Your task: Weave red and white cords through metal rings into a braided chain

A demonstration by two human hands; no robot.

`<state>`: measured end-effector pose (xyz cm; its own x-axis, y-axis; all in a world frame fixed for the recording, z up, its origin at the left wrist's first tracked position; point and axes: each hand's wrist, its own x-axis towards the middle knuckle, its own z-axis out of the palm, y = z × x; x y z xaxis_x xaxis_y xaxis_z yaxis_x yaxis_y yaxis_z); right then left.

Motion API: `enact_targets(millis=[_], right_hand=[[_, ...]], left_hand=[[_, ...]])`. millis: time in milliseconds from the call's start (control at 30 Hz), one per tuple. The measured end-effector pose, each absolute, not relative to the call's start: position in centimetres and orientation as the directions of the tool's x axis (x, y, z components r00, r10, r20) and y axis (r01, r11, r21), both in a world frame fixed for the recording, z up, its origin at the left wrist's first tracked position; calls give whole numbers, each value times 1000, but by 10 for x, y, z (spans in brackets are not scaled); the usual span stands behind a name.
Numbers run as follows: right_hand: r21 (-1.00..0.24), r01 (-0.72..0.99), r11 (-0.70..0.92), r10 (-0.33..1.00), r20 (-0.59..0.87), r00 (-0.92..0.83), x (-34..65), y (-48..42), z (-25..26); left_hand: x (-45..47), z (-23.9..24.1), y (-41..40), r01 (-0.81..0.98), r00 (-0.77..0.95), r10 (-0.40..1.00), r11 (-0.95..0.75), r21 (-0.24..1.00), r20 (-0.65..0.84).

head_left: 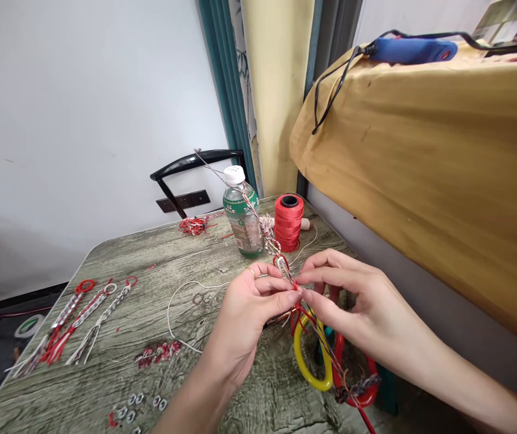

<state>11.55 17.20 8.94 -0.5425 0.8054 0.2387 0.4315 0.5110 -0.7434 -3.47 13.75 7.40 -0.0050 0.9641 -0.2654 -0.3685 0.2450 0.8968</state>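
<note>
A strand of thin cords (251,208) runs from the black chair back down to a knotted, braided piece with red and white cords (280,259). My left hand (251,307) pinches this knotted piece between thumb and fingers. From the other side, my right hand (358,295) closes thumb and fingertips on red cord at the same spot. Loose red and dark cord ends (326,346) trail below my fingers. Beneath them lie a yellow loop handle (301,361) and a red loop handle (371,392), apparently of scissors. My fingertips partly hide the knot.
A bottle (242,220) and a red thread spool (289,223) stand behind my hands. Finished-looking braided tassels (88,310) lie at left, with several metal nuts (131,407) in front. A chair (190,161) stands behind the table. A cloth-covered surface (421,150) rises at right.
</note>
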Motion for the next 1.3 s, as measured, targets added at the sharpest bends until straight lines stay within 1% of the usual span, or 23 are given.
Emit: enact_targets(millis=[233,367,433,500,567,633,700,800,867,1033,1167,1300], right_hand=[[-808,370,459,834,249,-492,114,173,81],[-783,419,460,850,252,-463,113,170,82],[-770,424,478,849,281,-447,113,169,84],[-779,391,489,845,313,-433,114,169,86],[-816,327,477,845,323,-426,115,171,89],[-875,251,413,858,281,-431,116,173,91],[-932,185,313,869,202,-452,117,175,93],[-968,133,211,868,123,-481,118,176,94],[-968,132,213,870,127,-477,119,176,93],[-956,115,269,863,187,-469,121,175,92],[-971,68,230,854,168,-492,120,175,94],[-978,64,197,848,137,-512,118,175,94]], left_hand=[[-34,77,137,-254,-58,973,204,946,-225],[-33,82,133,-233,-38,969,230,945,-245],[-33,85,131,-238,-41,968,233,943,-249],[-34,88,130,-250,-38,968,232,940,-249],[-35,89,130,-237,-41,968,233,943,-249],[-36,89,130,-206,-41,970,228,952,-241],[-36,87,131,-179,-39,973,219,959,-229],[-37,85,131,-133,-46,978,196,972,-203],[-36,83,131,-116,-57,980,182,977,-189],[-36,83,130,-117,-42,981,184,976,-190],[-35,84,130,-64,-3,985,171,983,-172],[-35,84,130,-15,17,986,165,986,-164]])
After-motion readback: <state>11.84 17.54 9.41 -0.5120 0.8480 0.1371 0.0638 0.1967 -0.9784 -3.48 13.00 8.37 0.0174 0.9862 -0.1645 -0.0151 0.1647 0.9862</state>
